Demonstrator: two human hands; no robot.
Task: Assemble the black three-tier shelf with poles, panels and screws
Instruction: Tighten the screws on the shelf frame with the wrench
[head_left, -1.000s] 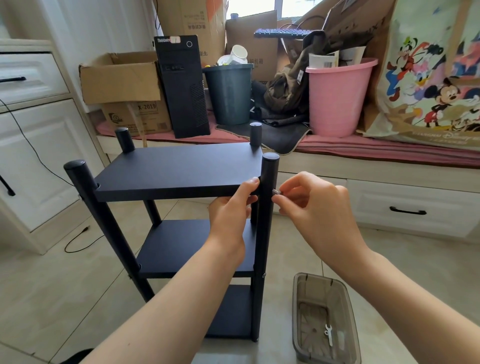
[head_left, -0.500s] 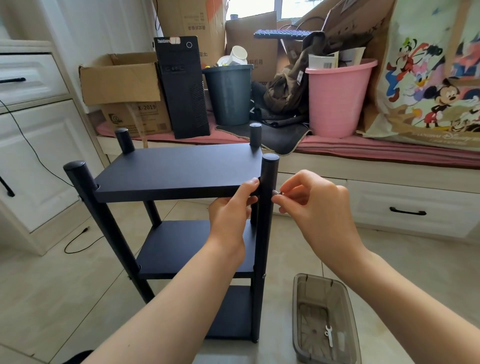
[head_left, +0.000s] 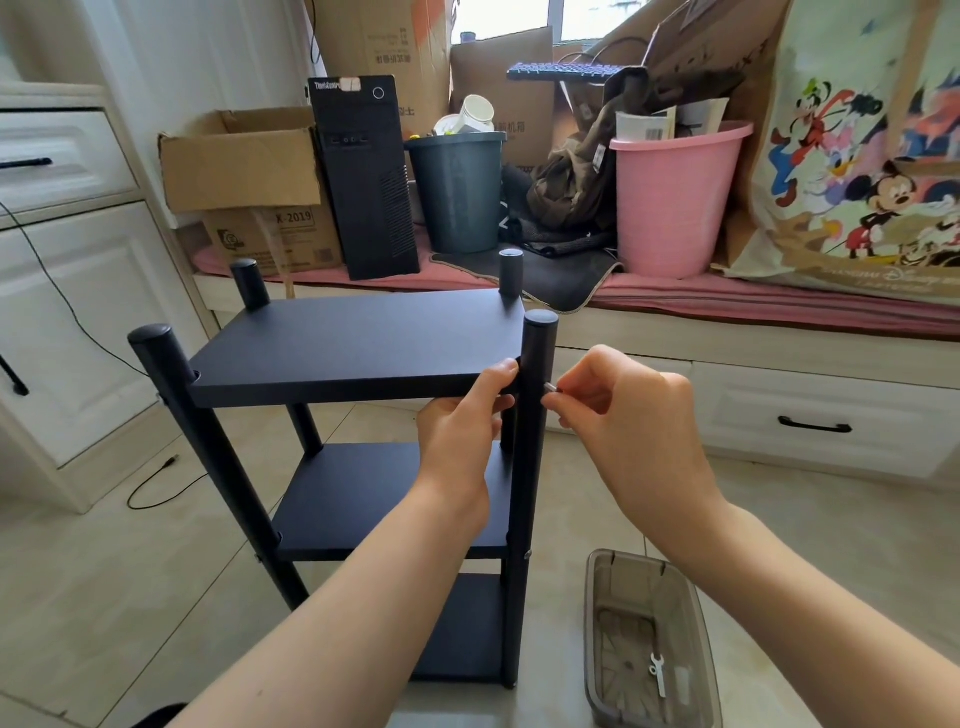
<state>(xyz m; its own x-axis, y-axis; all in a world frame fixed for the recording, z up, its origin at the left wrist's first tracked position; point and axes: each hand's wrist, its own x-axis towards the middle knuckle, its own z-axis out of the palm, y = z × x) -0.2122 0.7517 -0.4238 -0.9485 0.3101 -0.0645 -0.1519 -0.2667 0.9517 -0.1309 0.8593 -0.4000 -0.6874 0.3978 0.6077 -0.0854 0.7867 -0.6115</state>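
I am looking across a crowded window bench behind the shelf: a cardboard box, a black computer tower, a dark bin and a pink bucket are lining it, with a cartoon-print bag leaning at the right. On the tiled floor at my lower right a smoky plastic tray is sitting, holding a small metal wrench. The shelf is standing on the floor in front of me, three panels fitted between four poles. My left hand is gripping the front right corner of the top panel, thumb on the edge, right against the near right pole. My right hand is pinching a small silver screw with its fingertips, holding it against the pole's outer side at the top panel's level. I cannot tell how far the screw is seated. My forearm is covering part of the lower panels.
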